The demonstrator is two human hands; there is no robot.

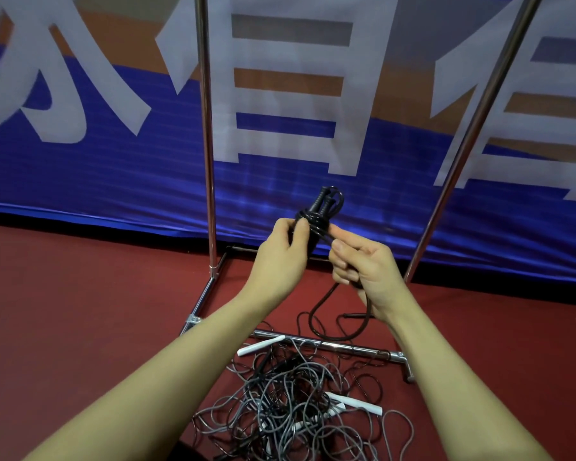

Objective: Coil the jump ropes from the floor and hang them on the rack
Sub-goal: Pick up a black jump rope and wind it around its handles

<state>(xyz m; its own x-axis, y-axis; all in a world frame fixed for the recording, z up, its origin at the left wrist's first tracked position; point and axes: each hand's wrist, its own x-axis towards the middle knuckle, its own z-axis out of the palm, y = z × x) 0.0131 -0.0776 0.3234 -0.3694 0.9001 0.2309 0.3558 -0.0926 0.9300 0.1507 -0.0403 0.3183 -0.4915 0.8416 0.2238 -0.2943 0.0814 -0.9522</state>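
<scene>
**Mei:** Head view puts us right over the person's forearms. See the black jump rope (318,216)? Its two handles stand side by side, and the cord is wound round them in a few tight turns.

**Tom:** I see it. The left hand (285,242) is clenched round the lower part of the bundle, thumb pressed against the wraps. The right hand (356,262) has its fingers curled on the loose cord, pinching it just beside the coil.

**Mei:** And the tail (326,302) drops from that hand in a long loop. I can't quite tell whether it touches the floor.

**Tom:** It hangs close above the pile of ropes (293,394) on the red floor (80,311): grey and black cords all tangled, with white handles (261,344) poking out.

**Mei:** That's my worry. If the dangling loop snags in that heap, the next wrap could drag other cords up with it.

**Tom:** Or the turns slip. That cord looks slick and springy, so I'd guess that easing the thumb before the end is tucked would let the coil spring open.

**Mei:** Some of the pile lies across the rack's base bar (330,344) too. A hard tug could hook a cord round it.

**Tom:** The rack uprights (207,128) stand just behind the hands, in front of the blue banner (80,181). Nothing hangs on the part we can see.
</scene>
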